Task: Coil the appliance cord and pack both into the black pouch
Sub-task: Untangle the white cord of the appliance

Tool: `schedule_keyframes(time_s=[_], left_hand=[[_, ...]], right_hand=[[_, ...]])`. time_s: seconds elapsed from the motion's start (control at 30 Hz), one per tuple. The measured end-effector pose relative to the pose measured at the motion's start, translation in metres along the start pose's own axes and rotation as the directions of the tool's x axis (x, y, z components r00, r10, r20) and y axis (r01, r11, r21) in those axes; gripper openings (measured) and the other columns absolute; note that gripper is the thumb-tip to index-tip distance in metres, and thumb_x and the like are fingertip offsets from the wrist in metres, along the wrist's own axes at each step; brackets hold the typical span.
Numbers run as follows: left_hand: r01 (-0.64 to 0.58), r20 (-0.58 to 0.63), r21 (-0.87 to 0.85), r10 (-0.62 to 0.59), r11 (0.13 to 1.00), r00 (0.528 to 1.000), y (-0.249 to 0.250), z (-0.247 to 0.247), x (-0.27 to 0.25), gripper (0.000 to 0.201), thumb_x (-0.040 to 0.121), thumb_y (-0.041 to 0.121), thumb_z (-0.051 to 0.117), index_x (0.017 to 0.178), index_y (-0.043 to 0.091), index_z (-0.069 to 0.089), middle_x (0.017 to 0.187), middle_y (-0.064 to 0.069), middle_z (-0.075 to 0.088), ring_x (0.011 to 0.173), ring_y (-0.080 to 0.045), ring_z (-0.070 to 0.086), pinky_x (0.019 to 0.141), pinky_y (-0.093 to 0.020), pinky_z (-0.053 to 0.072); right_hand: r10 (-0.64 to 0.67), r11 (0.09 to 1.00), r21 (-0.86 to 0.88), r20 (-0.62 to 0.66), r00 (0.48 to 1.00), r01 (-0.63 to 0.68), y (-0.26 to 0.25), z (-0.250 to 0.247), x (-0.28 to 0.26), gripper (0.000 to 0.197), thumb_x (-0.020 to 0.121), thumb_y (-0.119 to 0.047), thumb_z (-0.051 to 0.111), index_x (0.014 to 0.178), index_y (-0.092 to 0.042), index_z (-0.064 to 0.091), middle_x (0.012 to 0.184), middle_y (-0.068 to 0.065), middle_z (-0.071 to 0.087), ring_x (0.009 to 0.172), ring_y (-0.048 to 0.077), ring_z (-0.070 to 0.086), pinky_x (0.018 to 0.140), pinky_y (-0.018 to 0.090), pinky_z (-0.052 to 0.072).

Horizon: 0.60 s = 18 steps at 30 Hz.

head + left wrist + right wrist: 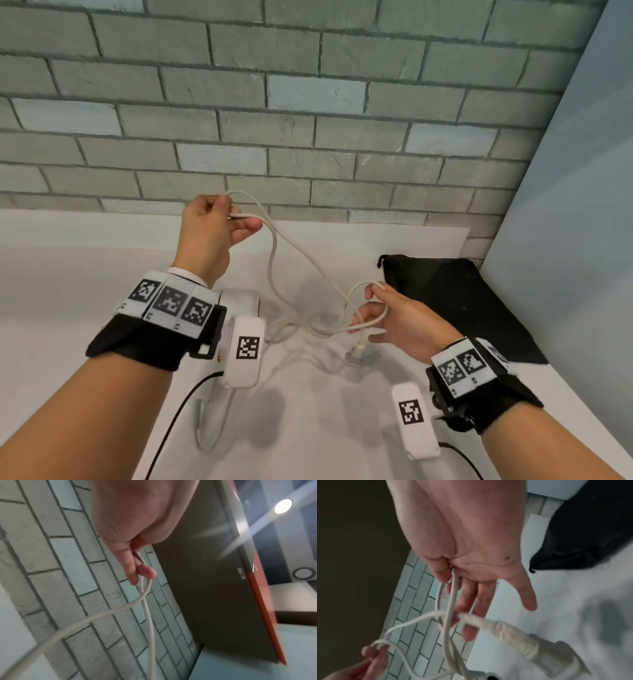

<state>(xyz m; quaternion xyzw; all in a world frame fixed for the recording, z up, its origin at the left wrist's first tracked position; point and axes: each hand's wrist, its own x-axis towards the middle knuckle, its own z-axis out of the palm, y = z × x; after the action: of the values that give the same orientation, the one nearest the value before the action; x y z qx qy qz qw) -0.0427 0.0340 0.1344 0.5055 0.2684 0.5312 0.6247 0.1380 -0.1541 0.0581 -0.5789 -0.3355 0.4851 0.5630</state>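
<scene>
We hold the thin white rubbery appliance cord [301, 253] up between both hands above the white tabletop [85, 260]. Our left hand [212, 233] is raised near the grey brick-pattern wall [308, 102], thumb and curled fingers [135, 573] pinching a small bend of the cord; two strands drop from that pinch and cross just below it (left wrist view shows this plainly). Our right hand [397, 318] sits lower and to the right, fingers mostly straight and spread, with a loop of cord caught between the thumb and the forefinger and draped across the fingers [471, 601]; the grip there is loose, more a hook than a clamp. The cord's white moulded plug [356, 356] hangs just below the right hand, close to or touching the tabletop; we cannot tell which. The white rounded plastic appliance [239, 305] lies on the tabletop beneath the left wrist, largely hidden by the wrist band and camera, with slack cord trailing from it towards the plug. The flat black fabric pouch [462, 308] lies on the tabletop at the right, near the blue-grey side panel [565, 240], just beyond the right hand and apart from the appliance.
</scene>
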Motion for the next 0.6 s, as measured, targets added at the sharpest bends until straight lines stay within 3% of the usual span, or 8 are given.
schedule_keyframes(time_s=[0.1, 0.13, 0.17, 0.23, 0.27, 0.4, 0.5, 0.6], left_hand=[[0.040, 0.027, 0.349, -0.052, 0.936, 0.998, -0.013, -0.002, -0.002, 0.011, 0.094, 0.004, 0.040, 0.104, 0.007, 0.041, 0.096, -0.018, 0.054, 0.056, -0.019, 0.068, 0.061, -0.029, 0.058], [-0.011, 0.083, 0.602, -0.049, 0.798, 0.995, -0.019, -0.002, -0.005, 0.024, 0.092, 0.005, 0.044, 0.116, 0.009, 0.040, 0.115, -0.022, 0.051, 0.078, -0.028, 0.068, 0.076, -0.037, 0.055], [-0.105, 0.165, 0.824, -0.060, 0.557, 0.984, -0.025, 0.000, -0.009, 0.041, 0.091, 0.010, 0.049, 0.129, 0.012, 0.035, 0.134, -0.023, 0.040, 0.106, -0.036, 0.058, 0.093, -0.044, 0.046], [-0.313, 0.320, 0.943, -0.042, 0.111, 0.947, -0.034, 0.009, -0.026, 0.072, 0.089, 0.021, 0.054, 0.145, 0.020, 0.009, 0.155, -0.014, 0.005, 0.139, -0.040, 0.016, 0.111, -0.055, 0.018], [-0.410, 0.410, 0.912, -0.021, 0.022, 0.912, -0.036, 0.015, -0.034, 0.082, 0.088, 0.026, 0.055, 0.146, 0.020, -0.001, 0.157, -0.009, -0.007, 0.143, -0.036, 0.000, 0.113, -0.056, 0.008], [-0.611, 0.617, 0.778, 0.009, 0.143, 0.787, -0.036, 0.039, -0.055, 0.105, 0.078, 0.042, 0.065, 0.145, 0.013, -0.011, 0.157, -0.001, -0.013, 0.145, -0.021, -0.009, 0.115, -0.050, -0.002], [-0.543, 0.536, 0.796, 0.104, 0.269, 0.838, -0.023, 0.043, -0.055, 0.120, 0.068, 0.046, 0.073, 0.144, 0.010, -0.013, 0.157, -0.008, -0.003, 0.145, -0.023, 0.000, 0.118, -0.046, 0.004], [-0.674, 0.671, 0.729, 0.072, 0.117, 0.738, -0.017, 0.046, -0.053, 0.111, 0.070, 0.053, 0.065, 0.146, 0.018, -0.007, 0.158, -0.004, 0.002, 0.145, -0.023, -0.001, 0.117, -0.052, 0.004]], right_hand=[[-0.054, 0.992, 0.109, -0.040, 0.998, 0.058, -0.006, 0.005, 0.001, 0.022, 0.097, -0.025, 0.032, 0.083, -0.015, 0.045, 0.061, 0.004, 0.046, 0.047, 0.018, 0.044, 0.055, 0.031, 0.041], [-0.074, 0.994, 0.081, -0.068, 0.995, 0.079, -0.009, 0.008, 0.001, 0.023, 0.098, -0.025, 0.031, 0.083, -0.015, 0.045, 0.061, 0.003, 0.043, 0.045, 0.015, 0.037, 0.050, 0.027, 0.036], [-0.096, 0.994, 0.042, -0.088, 0.991, 0.100, -0.012, 0.009, 0.002, 0.023, 0.098, -0.024, 0.031, 0.083, -0.014, 0.045, 0.061, 0.002, 0.042, 0.046, 0.013, 0.032, 0.047, 0.025, 0.031], [-0.136, 0.991, -0.031, -0.106, 0.985, 0.134, -0.018, 0.012, 0.001, 0.024, 0.099, -0.024, 0.030, 0.084, -0.013, 0.045, 0.061, 0.001, 0.040, 0.047, 0.012, 0.028, 0.045, 0.023, 0.026], [-0.149, 0.988, -0.062, -0.112, 0.983, 0.142, -0.020, 0.014, 0.001, 0.023, 0.099, -0.024, 0.030, 0.085, -0.013, 0.045, 0.061, 0.001, 0.039, 0.047, 0.012, 0.027, 0.044, 0.023, 0.024], [-0.151, 0.983, -0.123, -0.152, 0.977, 0.133, -0.023, 0.016, -0.001, 0.022, 0.098, -0.024, 0.031, 0.087, -0.013, 0.046, 0.060, 0.000, 0.038, 0.047, 0.011, 0.026, 0.047, 0.025, 0.021], [-0.157, 0.980, -0.154, -0.235, 0.959, 0.122, -0.023, 0.009, -0.005, 0.023, 0.098, -0.023, 0.031, 0.085, -0.014, 0.047, 0.060, -0.001, 0.038, 0.047, 0.010, 0.024, 0.046, 0.025, 0.020], [-0.188, 0.958, -0.256, -0.235, 0.954, 0.126, -0.025, 0.008, -0.007, 0.025, 0.098, -0.025, 0.032, 0.085, -0.013, 0.048, 0.059, -0.001, 0.037, 0.043, 0.008, 0.024, 0.042, 0.022, 0.020]])
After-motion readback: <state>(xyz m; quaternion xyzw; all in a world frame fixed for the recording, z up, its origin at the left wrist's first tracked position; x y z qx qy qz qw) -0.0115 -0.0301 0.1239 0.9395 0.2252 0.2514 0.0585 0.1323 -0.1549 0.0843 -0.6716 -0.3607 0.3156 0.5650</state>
